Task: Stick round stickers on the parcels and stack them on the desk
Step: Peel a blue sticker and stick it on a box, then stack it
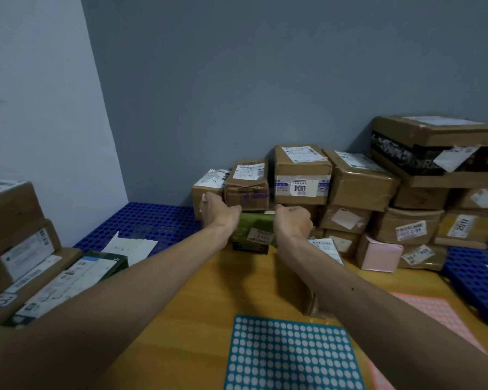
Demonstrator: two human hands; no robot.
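Presently we hold one brown parcel (pixel 247 190) (label on top) between both hands: left hand (pixel 221 211) gripping its left side, right hand (pixel 293 220) curled round its lower right corner. It sits atop a green box (pixel 254 229) at the table's (pixel 197 305) far edge. A blue sticker sheet (pixel 293 353) lies nearest us.

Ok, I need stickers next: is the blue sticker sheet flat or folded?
Flat: the blue sticker sheet lies spread on the desk, no fold visible.
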